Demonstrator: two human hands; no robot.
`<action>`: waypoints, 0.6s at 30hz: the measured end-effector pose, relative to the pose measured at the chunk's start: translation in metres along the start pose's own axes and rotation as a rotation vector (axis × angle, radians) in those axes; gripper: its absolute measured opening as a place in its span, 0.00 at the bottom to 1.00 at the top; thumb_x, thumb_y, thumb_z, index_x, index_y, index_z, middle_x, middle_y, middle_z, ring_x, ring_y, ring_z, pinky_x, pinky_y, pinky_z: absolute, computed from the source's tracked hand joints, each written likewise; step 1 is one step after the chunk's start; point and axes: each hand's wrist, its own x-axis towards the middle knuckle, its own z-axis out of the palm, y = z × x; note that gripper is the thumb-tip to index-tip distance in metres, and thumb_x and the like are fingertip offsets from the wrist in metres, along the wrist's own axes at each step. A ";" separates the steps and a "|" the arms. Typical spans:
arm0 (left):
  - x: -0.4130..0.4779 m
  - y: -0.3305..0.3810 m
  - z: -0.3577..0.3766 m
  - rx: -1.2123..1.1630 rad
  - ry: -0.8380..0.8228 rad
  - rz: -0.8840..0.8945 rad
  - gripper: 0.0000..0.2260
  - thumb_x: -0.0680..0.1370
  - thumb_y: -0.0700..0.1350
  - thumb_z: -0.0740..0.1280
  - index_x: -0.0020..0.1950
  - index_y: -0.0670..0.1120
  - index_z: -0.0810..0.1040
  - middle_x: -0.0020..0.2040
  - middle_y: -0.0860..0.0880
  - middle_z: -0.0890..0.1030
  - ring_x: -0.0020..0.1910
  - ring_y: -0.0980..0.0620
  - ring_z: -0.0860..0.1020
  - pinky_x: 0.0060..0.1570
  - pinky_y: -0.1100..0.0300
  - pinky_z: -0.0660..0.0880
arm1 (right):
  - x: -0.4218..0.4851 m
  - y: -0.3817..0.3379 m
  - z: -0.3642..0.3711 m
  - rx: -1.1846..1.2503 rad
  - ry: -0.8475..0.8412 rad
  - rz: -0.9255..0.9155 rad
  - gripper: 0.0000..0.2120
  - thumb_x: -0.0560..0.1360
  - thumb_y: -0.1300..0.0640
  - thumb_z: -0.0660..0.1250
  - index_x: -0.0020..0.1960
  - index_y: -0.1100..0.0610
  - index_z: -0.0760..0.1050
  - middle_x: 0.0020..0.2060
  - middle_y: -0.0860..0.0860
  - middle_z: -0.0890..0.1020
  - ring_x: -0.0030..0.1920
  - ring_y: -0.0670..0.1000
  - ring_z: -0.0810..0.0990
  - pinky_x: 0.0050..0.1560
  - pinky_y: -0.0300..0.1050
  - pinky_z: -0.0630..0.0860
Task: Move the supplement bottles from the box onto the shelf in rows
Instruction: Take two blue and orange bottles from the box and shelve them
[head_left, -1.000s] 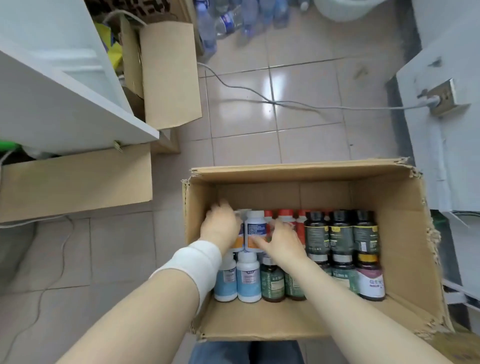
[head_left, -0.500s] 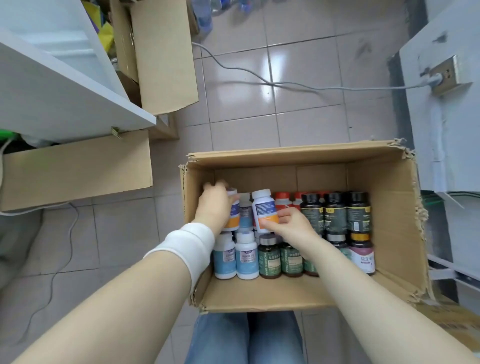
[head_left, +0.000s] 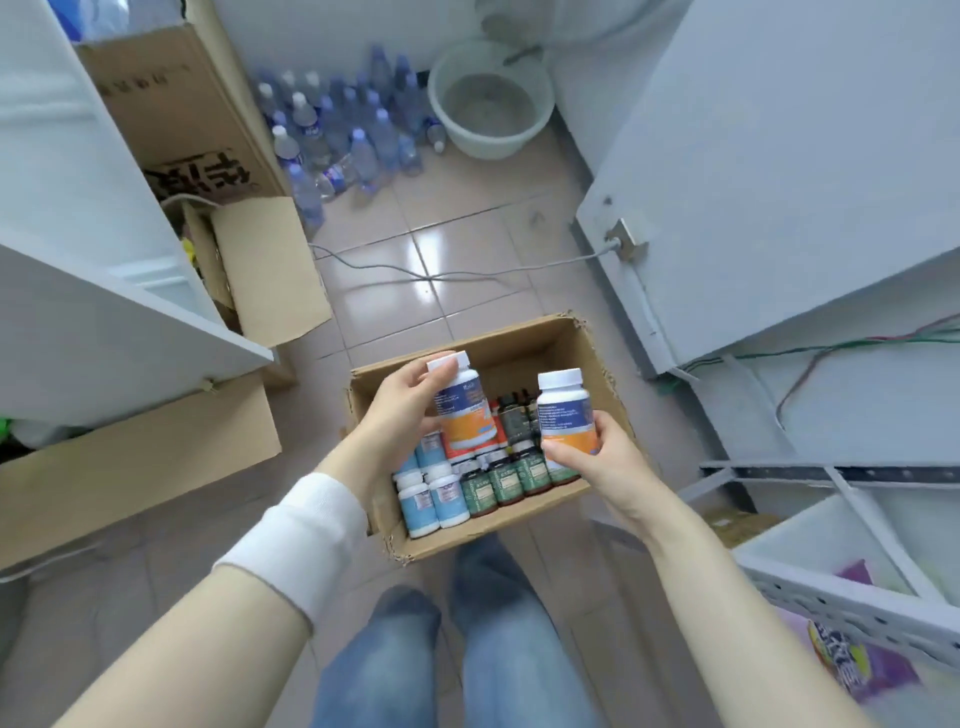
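An open cardboard box (head_left: 530, 340) sits on the floor in front of my legs, holding several supplement bottles: pale blue ones (head_left: 434, 499) at the near left, dark green ones (head_left: 506, 480) in the middle. My left hand (head_left: 402, 402) grips a white-capped bottle with a blue and orange label (head_left: 465, 410), lifted above the box. My right hand (head_left: 597, 460) holds a second bottle of the same kind (head_left: 563, 410), also raised above the box. A white metal shelf (head_left: 852, 597) is at the lower right, with a colourful package on it.
A white cabinet (head_left: 104, 332) stands at the left with cardboard boxes (head_left: 156, 457) beside and behind it. Several plastic water bottles (head_left: 343, 130) and a pale bucket (head_left: 491, 98) stand at the far wall. A cable (head_left: 441, 273) crosses the tiled floor to a socket (head_left: 626, 239).
Both hands have lifted one blue and orange bottle each out of the box. The head has risen and tilted up, so the box looks smaller and the far wall shows.
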 end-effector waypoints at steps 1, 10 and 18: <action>-0.014 0.008 0.004 -0.007 -0.036 0.020 0.13 0.80 0.46 0.61 0.62 0.42 0.72 0.53 0.45 0.80 0.47 0.54 0.80 0.42 0.62 0.80 | -0.022 -0.004 0.001 0.029 0.042 -0.031 0.32 0.64 0.53 0.78 0.62 0.57 0.65 0.54 0.54 0.78 0.51 0.49 0.79 0.54 0.45 0.77; -0.125 0.036 0.050 -0.109 -0.428 -0.024 0.16 0.81 0.53 0.55 0.59 0.41 0.71 0.48 0.44 0.81 0.41 0.49 0.79 0.33 0.57 0.80 | -0.190 0.004 0.026 0.366 0.238 -0.231 0.12 0.79 0.61 0.58 0.62 0.57 0.68 0.45 0.50 0.79 0.44 0.47 0.78 0.45 0.38 0.77; -0.229 0.043 0.116 0.111 -0.720 0.051 0.16 0.79 0.52 0.60 0.56 0.40 0.74 0.43 0.46 0.81 0.34 0.54 0.82 0.35 0.59 0.80 | -0.310 0.040 0.007 0.657 0.449 -0.387 0.35 0.57 0.40 0.78 0.57 0.57 0.73 0.52 0.54 0.79 0.52 0.51 0.77 0.54 0.44 0.78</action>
